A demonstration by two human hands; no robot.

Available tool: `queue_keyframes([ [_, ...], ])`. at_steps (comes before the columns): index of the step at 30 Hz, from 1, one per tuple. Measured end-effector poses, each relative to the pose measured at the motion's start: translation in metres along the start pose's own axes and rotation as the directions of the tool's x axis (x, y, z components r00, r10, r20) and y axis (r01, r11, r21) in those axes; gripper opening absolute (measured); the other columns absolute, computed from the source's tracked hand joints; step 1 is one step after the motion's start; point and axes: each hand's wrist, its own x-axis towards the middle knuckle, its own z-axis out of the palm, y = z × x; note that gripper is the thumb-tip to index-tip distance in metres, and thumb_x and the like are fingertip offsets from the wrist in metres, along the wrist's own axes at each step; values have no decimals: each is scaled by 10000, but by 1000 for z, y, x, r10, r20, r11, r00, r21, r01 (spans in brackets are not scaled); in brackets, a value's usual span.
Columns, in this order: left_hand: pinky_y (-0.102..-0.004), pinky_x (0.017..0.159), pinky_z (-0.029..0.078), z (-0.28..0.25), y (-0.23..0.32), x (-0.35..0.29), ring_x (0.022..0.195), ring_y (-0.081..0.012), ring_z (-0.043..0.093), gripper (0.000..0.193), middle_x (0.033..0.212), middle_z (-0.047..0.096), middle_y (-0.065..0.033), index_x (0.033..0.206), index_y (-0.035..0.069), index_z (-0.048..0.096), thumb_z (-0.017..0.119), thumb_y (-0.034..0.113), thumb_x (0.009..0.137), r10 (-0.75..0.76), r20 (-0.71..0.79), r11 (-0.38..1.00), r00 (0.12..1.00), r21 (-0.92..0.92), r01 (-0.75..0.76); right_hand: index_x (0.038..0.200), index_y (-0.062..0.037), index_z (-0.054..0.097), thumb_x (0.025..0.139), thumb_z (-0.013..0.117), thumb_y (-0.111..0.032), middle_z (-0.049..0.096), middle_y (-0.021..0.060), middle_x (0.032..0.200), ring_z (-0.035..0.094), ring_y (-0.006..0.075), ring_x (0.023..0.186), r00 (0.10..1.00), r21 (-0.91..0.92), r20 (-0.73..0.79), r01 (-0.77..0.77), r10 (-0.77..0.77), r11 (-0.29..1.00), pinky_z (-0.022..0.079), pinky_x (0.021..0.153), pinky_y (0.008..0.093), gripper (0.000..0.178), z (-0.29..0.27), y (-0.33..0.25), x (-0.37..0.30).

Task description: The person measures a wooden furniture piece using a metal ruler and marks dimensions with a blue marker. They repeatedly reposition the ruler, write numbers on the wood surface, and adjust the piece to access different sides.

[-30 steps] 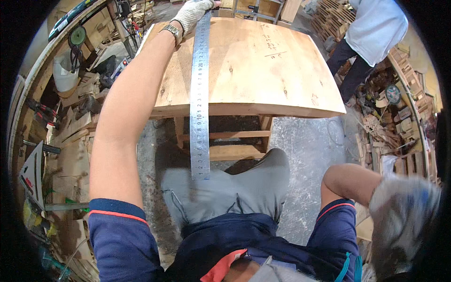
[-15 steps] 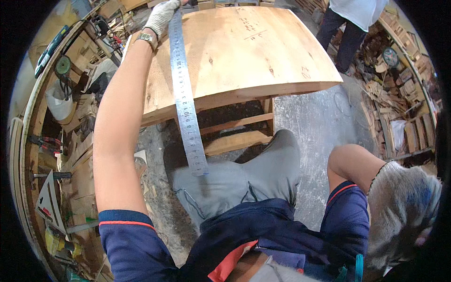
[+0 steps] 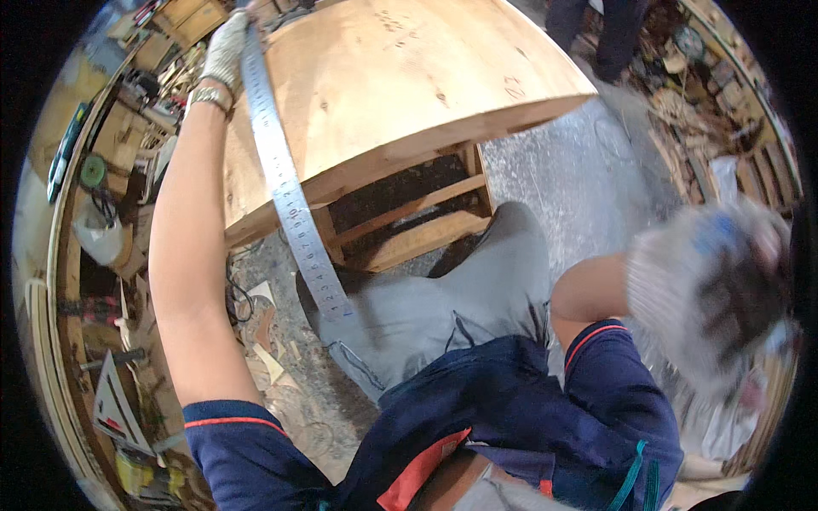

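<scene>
My left hand (image 3: 227, 53), in a pale knitted work glove, is closed on the far end of a long steel ruler (image 3: 277, 153). The ruler lies slanting over the left part of a light wooden panel (image 3: 383, 77) with a bowed near edge. Its near end sticks out past that edge, above my grey trousers. Pencil marks show on the panel's top. Raised at the right side, my right hand (image 3: 711, 294) wears a similar glove with a blue stain. Motion smears its fingers, and whether it holds anything cannot be made out.
Below the panel stands a slatted wooden frame (image 3: 417, 209), close to my knees. A white triangular set square (image 3: 115, 404) and a yellow tool (image 3: 145, 473) lie at the left. Wood scraps (image 3: 699, 94) pile up at the right. Another person's dark-trousered legs (image 3: 601, 34) stand beyond the panel.
The view has shifted, so the panel, ruler and left hand appear farther left and higher. My right hand has come up and turned, and is now blurred. The left hand keeps its hold.
</scene>
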Motion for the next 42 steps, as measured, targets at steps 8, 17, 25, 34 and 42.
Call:
queue_keyframes([
  [8,-294,585,500,-8,20,8,651,-138,609,248,768,621,23,889,155,610,611,357,1033,31,31,995,999,94,-33,1204,-6,624,1035,603,-428,752,131,902,754,240,863,577,-332,-293,-809,763,484,587,727,329,455,-62,21,-200],
  [17,-320,604,392,24,75,-27,625,-152,450,283,773,531,-15,881,75,578,553,284,1070,246,42,968,968,48,-248,1099,-5,676,990,681,-290,722,147,839,732,218,756,157,-283,-100,-951,983,123,565,700,354,306,-53,-3,-198],
  [25,-306,617,322,53,86,-34,640,-143,337,297,751,426,-8,842,67,492,533,260,1064,247,160,969,956,-16,-248,1040,21,650,1000,674,-212,721,75,760,723,131,703,164,-216,-89,-966,982,142,563,618,296,237,-58,-10,-221],
  [34,-323,642,314,30,84,-20,673,-165,315,299,740,380,-19,777,90,438,495,238,1030,208,282,978,936,-69,-197,1002,-11,648,1001,649,-173,724,89,723,722,162,663,362,-427,-75,-854,929,298,546,587,327,162,-69,-4,-256],
  [42,-313,631,381,26,113,-19,685,-187,391,297,768,446,-46,846,51,500,515,300,1007,256,309,966,916,-105,-235,972,-12,615,1037,626,-235,739,101,922,737,150,790,11,-161,-177,-987,984,-18,576,619,301,232,-93,-2,-296],
])
